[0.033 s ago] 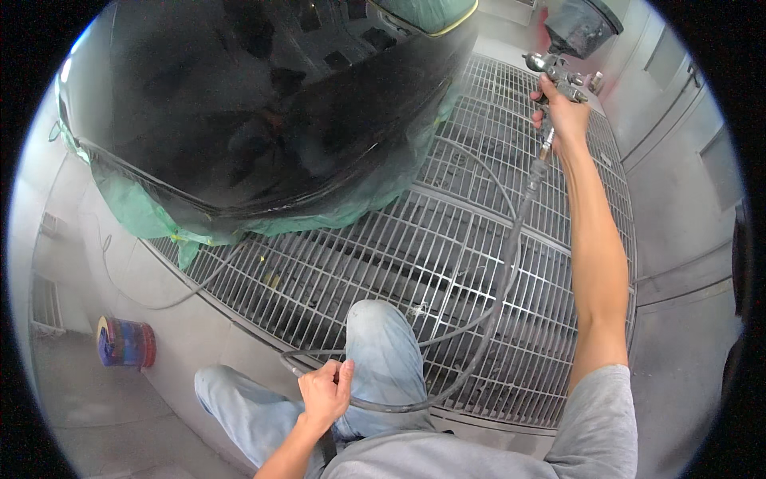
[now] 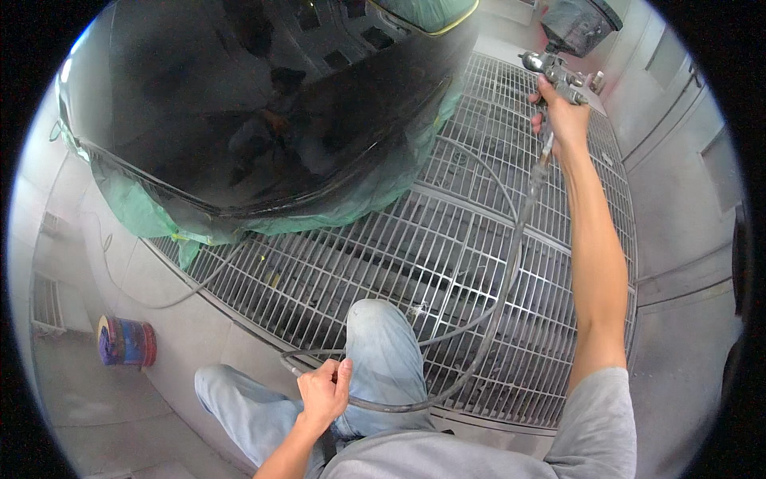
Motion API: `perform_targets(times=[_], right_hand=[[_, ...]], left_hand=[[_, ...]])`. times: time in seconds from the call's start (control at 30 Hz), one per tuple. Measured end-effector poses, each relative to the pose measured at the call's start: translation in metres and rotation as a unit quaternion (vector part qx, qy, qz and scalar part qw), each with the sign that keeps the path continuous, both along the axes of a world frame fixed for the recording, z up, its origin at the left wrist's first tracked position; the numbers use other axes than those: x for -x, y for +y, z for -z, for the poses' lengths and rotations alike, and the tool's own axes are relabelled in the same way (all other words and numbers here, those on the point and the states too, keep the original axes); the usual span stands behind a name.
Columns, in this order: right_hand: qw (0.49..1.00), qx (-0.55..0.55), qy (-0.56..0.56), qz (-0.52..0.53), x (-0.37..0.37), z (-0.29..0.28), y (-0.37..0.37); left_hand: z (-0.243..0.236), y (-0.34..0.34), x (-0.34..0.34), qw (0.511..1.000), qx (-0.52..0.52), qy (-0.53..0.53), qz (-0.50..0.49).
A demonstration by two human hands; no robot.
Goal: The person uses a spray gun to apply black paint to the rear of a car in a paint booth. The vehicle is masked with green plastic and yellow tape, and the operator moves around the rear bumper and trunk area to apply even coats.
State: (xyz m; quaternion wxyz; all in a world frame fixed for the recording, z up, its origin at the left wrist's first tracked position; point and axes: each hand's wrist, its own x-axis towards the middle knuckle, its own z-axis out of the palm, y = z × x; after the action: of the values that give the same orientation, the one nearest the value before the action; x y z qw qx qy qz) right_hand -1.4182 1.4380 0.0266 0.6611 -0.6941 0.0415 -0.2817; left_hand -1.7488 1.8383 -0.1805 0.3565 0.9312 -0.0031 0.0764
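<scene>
My right hand [image 2: 565, 116] is wrapped round the handle of a spray gun [image 2: 550, 64], raised at the upper right with its dark cup [image 2: 578, 28] on top. From the foot of the handle a grey air hose [image 2: 511, 267] runs down and loops over the floor grating. My left hand [image 2: 323, 391] is closed round the same hose, low by my knee. Left of the gun stands a glossy black car body [image 2: 239, 136], apart from both hands. Green masking film [image 2: 319, 219] hangs along its lower edge.
Metal floor grating [image 2: 447, 239] lies between me and the car body. A blue and red bucket [image 2: 128, 342] stands on the floor at the left. Pale wall panels [image 2: 678, 184] close off the right side. More hose [image 2: 179, 299] trails along the left floor.
The spray gun in my right hand has shifted very slightly to the left. My left hand stays on the hose in the same place.
</scene>
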Motion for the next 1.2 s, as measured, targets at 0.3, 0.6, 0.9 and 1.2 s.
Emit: perform_targets(times=[0.3, 0.6, 0.9, 1.2], right_hand=[[0.981, 0.014, 0.033, -0.188, 0.123, 0.021, 0.071], [0.93, 0.01, 0.106, -0.352, 0.13, 0.059, 0.08], [0.999, -0.018, 0.043, -0.004, 0.034, 0.056, -0.009], [0.986, 0.094, 0.08, -0.109, 0.148, 0.123, 0.088]], left_hand=[[0.004, -0.011, 0.002, 0.997, -0.037, 0.057, 0.023], [0.002, -0.025, 0.0, 0.998, -0.026, 0.041, 0.049], [0.011, 0.0, 0.012, 0.999, -0.002, 0.024, -0.022], [0.011, 0.044, 0.003, 0.998, 0.028, 0.016, -0.053]])
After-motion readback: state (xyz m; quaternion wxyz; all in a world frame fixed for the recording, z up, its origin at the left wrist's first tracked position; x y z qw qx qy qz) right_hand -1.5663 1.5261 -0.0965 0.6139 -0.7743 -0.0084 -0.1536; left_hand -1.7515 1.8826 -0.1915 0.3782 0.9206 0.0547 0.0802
